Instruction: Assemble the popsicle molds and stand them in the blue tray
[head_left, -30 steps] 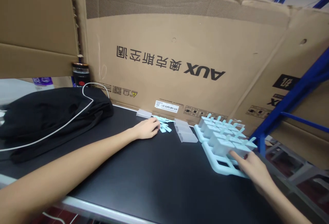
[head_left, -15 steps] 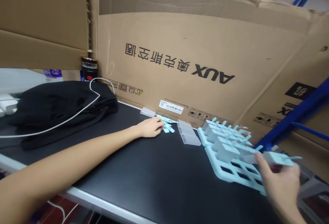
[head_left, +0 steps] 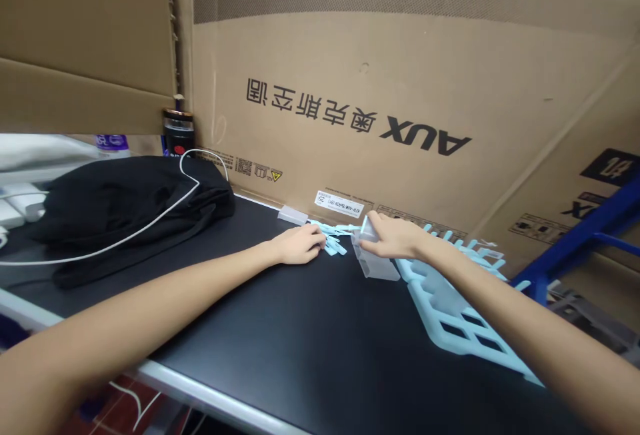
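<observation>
Black tabletop (head_left: 300, 335): near edge w/ pale metal trim running lower left; wide bare stretch between forearms, open for movement. Back edge shut off by upright AUX cardboard carton (head_left: 400, 88); second cardboard panel (head_left: 85, 35) at upper left. Blue rack post (head_left: 590, 235) at far right, beyond table end.

Left hand (head_left: 300, 246): forearm laid diagonally across table from lower left, palm down, fingers loosely curled, tips resting on heap of light-blue plastic sticks (head_left: 334, 240). Whether a stick is actually pinched: cannot tell.

Right hand (head_left: 395, 236): arm in from lower right, crossing over light-blue moulded tray (head_left: 460, 328); wrist level, fingers closed round a small translucent plastic piece (head_left: 364, 230), held just above row of clear plastic caps (head_left: 375, 263).

Sticks: thin, flat, pale blue, loose pile near back edge, between the two hands, just left of clear caps.
Caps: frosted, box-shaped, lying in short line, touching tray's near-left corner region.
Tray: grid frame w/ open rectangular cells at near end, upright blue parts w/ stick ends at far end, partly hidden by right forearm.

Misc: one more clear cap (head_left: 293, 214) by carton foot; black garment (head_left: 125, 215) bundled at left w/ white cable (head_left: 150, 222) over it; dark bottle (head_left: 177, 130) behind.
</observation>
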A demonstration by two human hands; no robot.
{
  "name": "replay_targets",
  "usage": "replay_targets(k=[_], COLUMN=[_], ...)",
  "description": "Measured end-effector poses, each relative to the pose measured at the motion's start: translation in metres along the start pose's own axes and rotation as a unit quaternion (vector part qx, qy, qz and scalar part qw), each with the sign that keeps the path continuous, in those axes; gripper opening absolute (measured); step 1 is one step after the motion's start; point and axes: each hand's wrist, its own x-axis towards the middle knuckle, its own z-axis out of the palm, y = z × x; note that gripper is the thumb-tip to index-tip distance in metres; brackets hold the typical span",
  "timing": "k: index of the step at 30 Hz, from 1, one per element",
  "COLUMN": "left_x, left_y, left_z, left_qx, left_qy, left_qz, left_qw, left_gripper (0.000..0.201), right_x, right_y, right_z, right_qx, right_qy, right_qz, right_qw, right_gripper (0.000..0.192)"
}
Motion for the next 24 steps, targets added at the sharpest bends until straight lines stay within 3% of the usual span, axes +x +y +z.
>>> replay_targets(k=[7,13,19,24], left_x=[0.001,0.0,0.0,-0.001], left_y=[-0.002,-0.002,-0.003,-0.003], left_z=[0.0,0.0,0.002,0.001], left_qx=[-0.001,0.001,0.003,0.001], left_qy=[0.0,0.001,0.006,0.016], left_qz=[0.01,0.003,-0.009,-0.01], left_qw=[1.0,1.0,1.0,1.0], left_gripper=[0.018,0.019,0.019,0.018], right_x=[0.023,0.039,0.036,-0.004], right_y=[-0.011,-0.026,-0.022,-0.001], right_z=[0.001,-0.007,-0.014,-0.02], right_qx=[-0.127,-0.143,-0.089,-0.023], right_qy=[0.057,0.037,-0.024,-0.134], right_qz=[-0.011,-0.036,0.018,-0.023], right_qw=[0.99,0.988,0.996,0.99], right_gripper=[0.058,0.064,0.082,0.062])
